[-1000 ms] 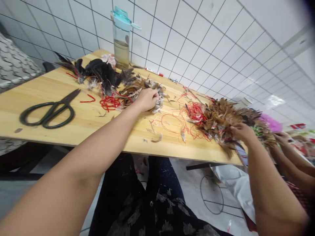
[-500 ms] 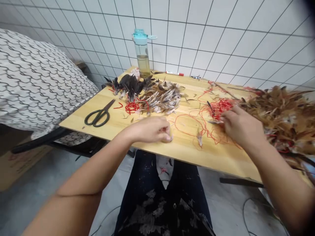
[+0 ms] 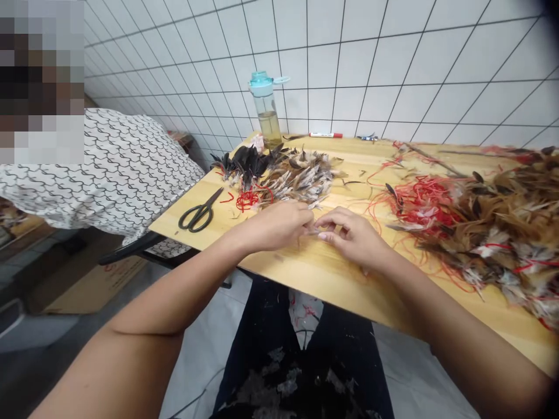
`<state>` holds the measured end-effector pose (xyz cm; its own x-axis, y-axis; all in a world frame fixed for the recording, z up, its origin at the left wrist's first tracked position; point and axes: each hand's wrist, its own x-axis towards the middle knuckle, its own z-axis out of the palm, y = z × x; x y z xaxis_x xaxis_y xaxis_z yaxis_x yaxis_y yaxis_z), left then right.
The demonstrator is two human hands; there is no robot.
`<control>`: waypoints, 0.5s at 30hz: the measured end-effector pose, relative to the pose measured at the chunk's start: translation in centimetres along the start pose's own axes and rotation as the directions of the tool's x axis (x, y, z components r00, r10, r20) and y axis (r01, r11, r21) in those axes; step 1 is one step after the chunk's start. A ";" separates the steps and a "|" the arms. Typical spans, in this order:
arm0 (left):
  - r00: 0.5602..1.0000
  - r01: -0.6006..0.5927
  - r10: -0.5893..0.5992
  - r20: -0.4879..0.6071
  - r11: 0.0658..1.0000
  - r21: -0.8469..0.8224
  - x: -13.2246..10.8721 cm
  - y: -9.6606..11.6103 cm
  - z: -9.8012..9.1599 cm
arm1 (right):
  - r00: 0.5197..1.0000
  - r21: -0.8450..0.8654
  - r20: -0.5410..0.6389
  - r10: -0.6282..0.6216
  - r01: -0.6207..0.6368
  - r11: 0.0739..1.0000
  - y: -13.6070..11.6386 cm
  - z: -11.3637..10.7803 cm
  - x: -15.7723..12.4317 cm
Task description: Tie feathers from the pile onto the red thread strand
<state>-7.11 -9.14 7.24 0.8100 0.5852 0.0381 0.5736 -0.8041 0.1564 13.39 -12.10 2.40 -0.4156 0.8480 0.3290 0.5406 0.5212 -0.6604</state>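
My left hand (image 3: pixel 276 224) and my right hand (image 3: pixel 354 237) meet fingertip to fingertip over the wooden table (image 3: pixel 349 279), near its front edge. Together they pinch a small feather (image 3: pixel 312 230), which the fingers mostly hide. Just behind my left hand lies a pile of pale and brown feathers (image 3: pixel 297 173); black feathers (image 3: pixel 244 163) and a knot of red thread (image 3: pixel 247 199) lie at its left. To the right of my right hand lies a large heap of brown feathers (image 3: pixel 506 224) with a red thread tangle (image 3: pixel 421 201).
Black scissors (image 3: pixel 199 214) lie near the table's left corner. A water bottle with a blue lid (image 3: pixel 267 110) and a red marker (image 3: pixel 325 135) sit by the tiled wall. A person in patterned white clothing (image 3: pixel 113 169) is at the left.
My left hand came back from the feather pile with its fingers closed. My right hand left the brown heap and moved left until the two hands met. The view swung left.
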 end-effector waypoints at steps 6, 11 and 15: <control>0.992 -0.123 0.119 0.043 0.987 0.106 3.5 0.2 -0.4 | 0.993 0.107 -0.082 0.084 -0.075 0.991 2.4 0.2 -0.4; 0.973 -0.077 0.063 -0.222 0.996 -0.055 5.8 -0.3 -0.7 | 0.928 0.373 -0.128 0.350 -0.282 0.884 3.0 0.2 -0.6; 0.885 0.036 -0.176 -0.431 0.949 -0.312 6.5 -1.4 0.6 | 0.868 0.567 -0.107 0.484 -0.347 0.747 3.1 0.0 -0.5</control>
<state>-2.56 -4.25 6.66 0.5638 0.7044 0.4313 0.5359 -0.7093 0.4580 15.27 -10.95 0.21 -0.0208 0.9990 0.0383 0.1332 0.0408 -0.9903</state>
